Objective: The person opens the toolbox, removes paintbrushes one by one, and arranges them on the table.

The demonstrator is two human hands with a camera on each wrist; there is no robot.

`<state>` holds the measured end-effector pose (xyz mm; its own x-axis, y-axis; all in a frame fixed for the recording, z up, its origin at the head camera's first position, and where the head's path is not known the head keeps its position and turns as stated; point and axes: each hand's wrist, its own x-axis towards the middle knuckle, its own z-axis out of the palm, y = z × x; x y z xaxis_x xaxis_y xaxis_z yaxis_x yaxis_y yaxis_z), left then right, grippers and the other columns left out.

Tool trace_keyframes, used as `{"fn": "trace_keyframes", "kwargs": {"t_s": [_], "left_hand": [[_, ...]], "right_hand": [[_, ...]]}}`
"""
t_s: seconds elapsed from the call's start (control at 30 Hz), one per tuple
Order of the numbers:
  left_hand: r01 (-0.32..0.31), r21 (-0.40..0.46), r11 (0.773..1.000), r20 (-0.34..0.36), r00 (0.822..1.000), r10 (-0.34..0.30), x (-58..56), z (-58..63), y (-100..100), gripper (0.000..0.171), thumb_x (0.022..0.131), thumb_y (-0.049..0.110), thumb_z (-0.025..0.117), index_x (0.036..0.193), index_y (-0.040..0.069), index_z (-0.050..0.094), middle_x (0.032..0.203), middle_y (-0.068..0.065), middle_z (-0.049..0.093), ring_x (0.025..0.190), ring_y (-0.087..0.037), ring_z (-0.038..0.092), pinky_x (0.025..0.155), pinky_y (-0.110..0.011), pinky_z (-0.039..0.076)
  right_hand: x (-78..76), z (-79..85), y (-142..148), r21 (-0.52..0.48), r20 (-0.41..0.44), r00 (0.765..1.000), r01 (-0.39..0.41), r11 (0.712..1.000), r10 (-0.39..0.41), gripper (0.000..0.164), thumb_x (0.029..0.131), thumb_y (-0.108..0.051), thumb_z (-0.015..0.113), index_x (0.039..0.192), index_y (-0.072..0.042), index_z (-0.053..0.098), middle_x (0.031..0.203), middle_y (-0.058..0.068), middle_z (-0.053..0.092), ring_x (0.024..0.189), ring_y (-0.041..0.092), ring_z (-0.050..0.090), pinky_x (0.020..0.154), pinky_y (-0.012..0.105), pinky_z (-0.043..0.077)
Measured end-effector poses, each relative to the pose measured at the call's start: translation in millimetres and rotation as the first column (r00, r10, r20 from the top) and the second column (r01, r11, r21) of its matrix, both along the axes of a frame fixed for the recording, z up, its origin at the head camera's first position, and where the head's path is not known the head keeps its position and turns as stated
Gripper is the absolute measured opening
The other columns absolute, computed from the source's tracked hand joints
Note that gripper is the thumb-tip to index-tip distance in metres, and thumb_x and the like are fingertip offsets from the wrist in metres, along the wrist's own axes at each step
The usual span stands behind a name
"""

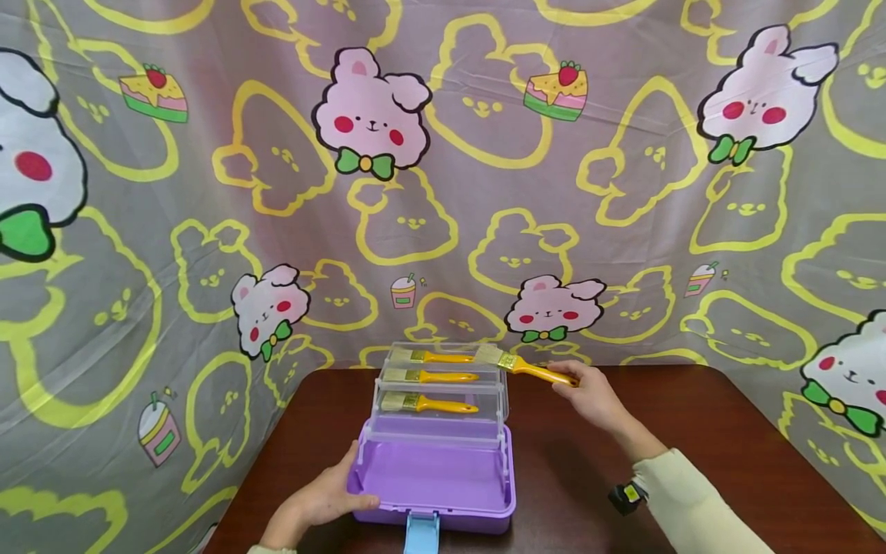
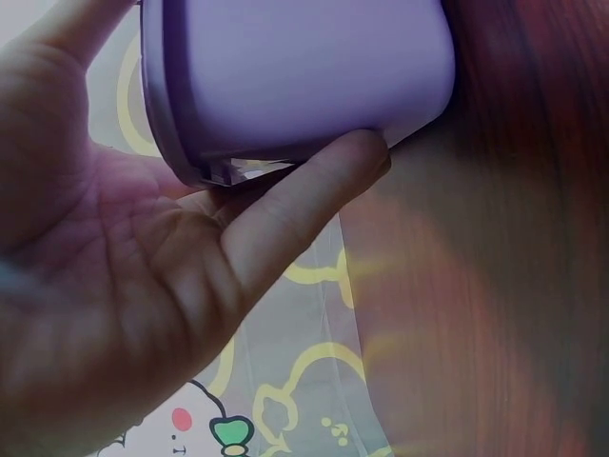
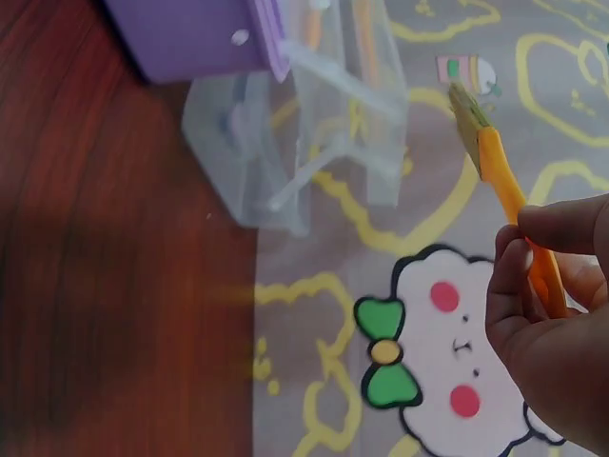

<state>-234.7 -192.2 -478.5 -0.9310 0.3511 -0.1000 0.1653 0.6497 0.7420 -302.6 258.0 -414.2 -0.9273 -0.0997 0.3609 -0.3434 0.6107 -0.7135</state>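
A purple storage box stands unfolded, its clear trays raised in steps behind the bare purple bottom. My left hand holds the box's left front corner, thumb on the front; the left wrist view shows the thumb against the purple wall. In my right hand is a paintbrush with a yellow handle, pinched near the handle's end. Its pale bristles point left, over the right end of the top tray. Three similar brushes lie in the trays: a top one, a middle one and a lower one.
A light blue latch hangs at the box's front. The box stands on a dark reddish-brown table. Patterned cloth hangs behind and along both sides. A small black device sits at my right wrist.
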Motion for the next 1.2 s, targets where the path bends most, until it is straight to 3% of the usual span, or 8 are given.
{"fn": "trace_keyframes", "kwargs": {"t_s": [0.53, 0.9, 1.2], "left_hand": [[-0.001, -0.013, 1.0, 0.002, 1.0, 0.001, -0.2, -0.2, 0, 0.112, 0.077, 0.035, 0.078, 0.145, -0.014, 0.004, 0.134, -0.037, 0.039, 0.115, -0.043, 0.05, 0.095, -0.062, 0.033], [-0.019, -0.014, 1.0, 0.019, 1.0, 0.019, -0.3, 1.0, 1, 0.112, 0.077, 0.036, 0.078, 0.145, -0.012, 0.004, 0.138, -0.038, 0.034, 0.118, -0.047, 0.046, 0.096, -0.063, 0.032], [-0.011, -0.006, 1.0, 0.029, 1.0, 0.011, -0.5, 1.1, 1, 0.111, 0.078, 0.035, 0.077, 0.146, -0.011, 0.003, 0.137, -0.036, 0.036, 0.117, -0.046, 0.048, 0.094, -0.064, 0.033]], "right_hand": [[-10.4, -29.8, 33, 0.03, 0.047, 0.992, 0.112, 0.993, -0.113, 0.03, 0.088, -0.002, 0.062, 0.117, 0.006, 0.061, 0.113, 0.024, 0.062, 0.093, 0.032, 0.059, 0.074, 0.039, 0.048], [-12.8, -54.2, 52, 0.087, 0.08, 0.985, 0.143, 0.986, -0.15, 0.029, 0.087, -0.001, 0.062, 0.115, 0.008, 0.061, 0.11, 0.025, 0.062, 0.081, 0.027, 0.057, 0.064, 0.033, 0.047], [-11.2, -70.6, 60, 0.134, 0.051, 0.989, 0.133, 0.982, -0.141, 0.027, 0.084, 0.001, 0.064, 0.111, 0.006, 0.064, 0.106, 0.022, 0.065, 0.08, 0.025, 0.058, 0.064, 0.032, 0.046]]}}
